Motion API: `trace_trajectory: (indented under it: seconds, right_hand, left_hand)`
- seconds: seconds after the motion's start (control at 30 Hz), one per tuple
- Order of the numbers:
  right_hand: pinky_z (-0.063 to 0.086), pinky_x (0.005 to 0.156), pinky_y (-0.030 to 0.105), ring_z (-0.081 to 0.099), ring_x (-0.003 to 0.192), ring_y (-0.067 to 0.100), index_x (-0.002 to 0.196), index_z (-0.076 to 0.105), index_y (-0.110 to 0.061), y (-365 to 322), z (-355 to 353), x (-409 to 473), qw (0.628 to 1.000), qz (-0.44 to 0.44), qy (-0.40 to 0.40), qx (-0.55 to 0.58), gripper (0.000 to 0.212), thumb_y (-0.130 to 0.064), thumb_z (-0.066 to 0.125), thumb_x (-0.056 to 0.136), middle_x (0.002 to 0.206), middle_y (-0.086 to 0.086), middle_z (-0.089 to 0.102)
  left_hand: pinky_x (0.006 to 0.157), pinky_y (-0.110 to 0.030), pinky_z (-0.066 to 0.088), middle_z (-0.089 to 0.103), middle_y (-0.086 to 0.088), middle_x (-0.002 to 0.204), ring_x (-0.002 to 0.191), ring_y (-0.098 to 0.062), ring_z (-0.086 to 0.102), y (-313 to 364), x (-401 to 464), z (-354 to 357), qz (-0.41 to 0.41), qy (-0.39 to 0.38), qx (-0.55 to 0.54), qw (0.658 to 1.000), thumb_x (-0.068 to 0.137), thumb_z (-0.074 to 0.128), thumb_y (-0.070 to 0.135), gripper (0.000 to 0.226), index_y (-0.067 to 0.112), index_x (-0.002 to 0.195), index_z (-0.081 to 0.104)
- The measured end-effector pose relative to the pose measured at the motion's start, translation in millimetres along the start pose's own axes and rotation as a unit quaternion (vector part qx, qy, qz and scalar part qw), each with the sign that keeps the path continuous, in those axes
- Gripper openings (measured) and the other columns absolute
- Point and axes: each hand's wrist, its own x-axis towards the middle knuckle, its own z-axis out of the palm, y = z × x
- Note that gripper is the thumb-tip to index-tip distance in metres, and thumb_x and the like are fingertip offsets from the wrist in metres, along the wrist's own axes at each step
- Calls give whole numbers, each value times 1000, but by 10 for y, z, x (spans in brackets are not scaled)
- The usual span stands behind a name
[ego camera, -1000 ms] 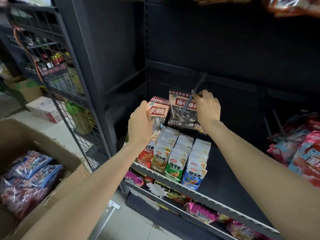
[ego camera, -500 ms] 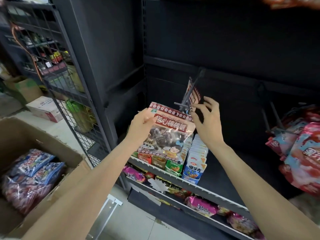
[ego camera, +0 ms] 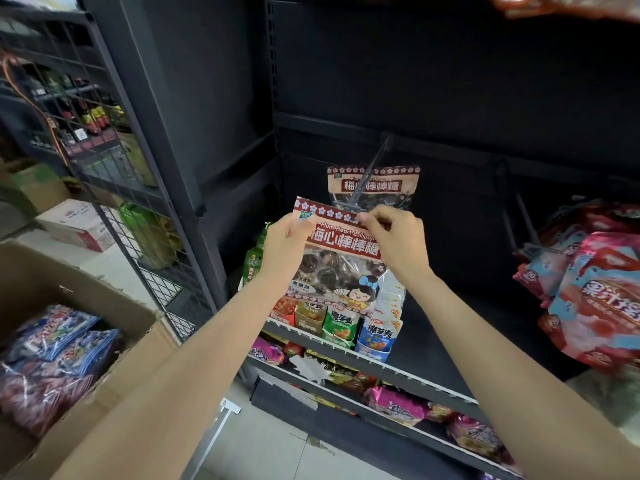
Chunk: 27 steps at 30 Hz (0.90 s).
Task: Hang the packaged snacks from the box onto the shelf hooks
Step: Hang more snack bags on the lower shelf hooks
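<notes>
A red-and-clear Plum Heart Lollipop bag is held up in front of the shelf. My left hand grips its top left corner. My right hand pinches its top edge near the middle, just below the tip of a dark shelf hook. A second bag of the same kind hangs on that hook behind. The cardboard box at lower left holds several blue and red snack packs.
Small pouches stand in rows on the shelf below the held bag. Pink and red bags hang on hooks at right. A wire-mesh rack stands at left. Lower shelves hold more snacks.
The first bag now hangs flat on the hook. My right hand has left it and moved down to pinch the top of the second bag, which my left hand has turned upright.
</notes>
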Motion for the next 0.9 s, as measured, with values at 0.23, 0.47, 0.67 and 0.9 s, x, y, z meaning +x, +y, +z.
trace_trajectory:
  seconds: [0.23, 0.47, 0.67, 0.9]
  right_hand:
    - [51, 60, 31, 63, 70, 14, 87, 67, -14, -55, 114, 93, 996, -5, 1, -89, 25, -34, 55, 95, 79, 0, 68]
    - [52, 75, 47, 65, 72, 21, 87, 67, -14, 71, 144, 234, 993, -13, 32, -117, 22, -30, 53, 95, 78, 2, 69]
    - [42, 89, 42, 63, 91, 24, 106, 66, -17, 200, 191, 586, 975, -16, 79, -208, 19, -13, 51, 95, 95, 3, 69]
    - [37, 96, 47, 45, 123, 31, 123, 61, -19, 363, 189, 986, 958, 49, 116, -258, 36, -2, 47, 93, 125, 10, 55]
  left_hand:
    - [80, -29, 51, 69, -4, 90, 87, -17, 66, -111, 209, 30, -40, 51, 35, 997, 94, 53, 34, 26, 9, 90, 60]
    - [65, -21, 46, 67, -2, 91, 85, -16, 65, -85, 340, 169, -39, 67, 78, 994, 95, 52, 35, 26, 9, 96, 57]
    - [76, -28, 51, 51, -9, 116, 88, -15, 58, -59, 602, 311, 100, 83, 211, 969, 90, 58, 9, 42, 17, 128, 42]
    - [85, -40, 53, 24, -6, 149, 116, -25, 50, 10, 1161, 516, 196, -36, 418, 886, 85, 57, 2, 72, 32, 144, 28]
